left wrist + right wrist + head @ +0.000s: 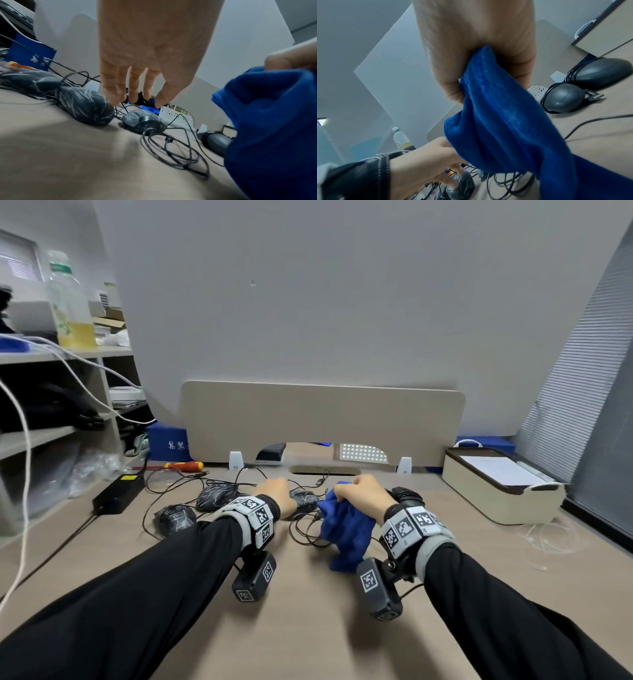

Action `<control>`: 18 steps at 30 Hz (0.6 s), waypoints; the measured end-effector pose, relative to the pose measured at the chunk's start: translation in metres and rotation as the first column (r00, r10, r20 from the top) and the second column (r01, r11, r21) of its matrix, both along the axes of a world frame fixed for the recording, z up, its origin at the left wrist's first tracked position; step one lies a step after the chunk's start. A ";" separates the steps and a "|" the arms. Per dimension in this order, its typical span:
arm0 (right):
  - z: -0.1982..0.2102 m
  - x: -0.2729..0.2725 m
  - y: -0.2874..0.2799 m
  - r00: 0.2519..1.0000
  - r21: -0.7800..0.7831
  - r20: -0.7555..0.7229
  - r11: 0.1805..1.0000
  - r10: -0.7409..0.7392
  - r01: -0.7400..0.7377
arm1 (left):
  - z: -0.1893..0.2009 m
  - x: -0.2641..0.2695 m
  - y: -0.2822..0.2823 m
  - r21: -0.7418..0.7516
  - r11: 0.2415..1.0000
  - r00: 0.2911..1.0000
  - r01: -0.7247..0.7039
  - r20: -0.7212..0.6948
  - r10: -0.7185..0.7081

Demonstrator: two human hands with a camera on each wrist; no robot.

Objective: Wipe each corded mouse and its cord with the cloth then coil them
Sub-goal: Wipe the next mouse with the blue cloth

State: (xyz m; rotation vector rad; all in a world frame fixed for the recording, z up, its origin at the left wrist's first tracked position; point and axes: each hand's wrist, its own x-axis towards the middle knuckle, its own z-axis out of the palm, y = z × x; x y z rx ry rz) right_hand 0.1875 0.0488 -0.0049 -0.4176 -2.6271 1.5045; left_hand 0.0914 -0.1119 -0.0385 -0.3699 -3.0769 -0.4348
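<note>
On the bench (308,628) I see two scribbled mice (219,496) at far left amid tangled cords (305,534). My left hand (277,494) hangs with fingers loose and straight just above a third scribbled mouse (142,121), gripping nothing. Just right of it, my right hand (363,496) clutches the bunched blue cloth (346,529), which drapes onto the bench. Two cord-wrapped mice (565,100) lie farther right.

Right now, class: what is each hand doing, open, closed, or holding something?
Left hand: open, fingers straight, reaching down over a scratched mouse.
Right hand: closed around the blue cloth.
</note>
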 end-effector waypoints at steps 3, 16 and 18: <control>-0.015 -0.013 0.008 0.999 0.027 0.032 1.000 0.010 -0.011 | -0.011 -0.018 0.015 -0.057 0.998 1.000 0.019 -0.010 -0.019; -0.044 -0.029 0.018 0.981 0.109 0.165 0.987 0.103 -0.122 | -0.032 -0.051 0.032 0.073 0.997 0.998 0.017 0.052 -0.021; -0.042 -0.025 0.017 0.985 0.099 0.145 0.989 0.094 -0.109 | -0.025 -0.043 0.028 0.165 0.986 1.000 -0.007 0.030 0.002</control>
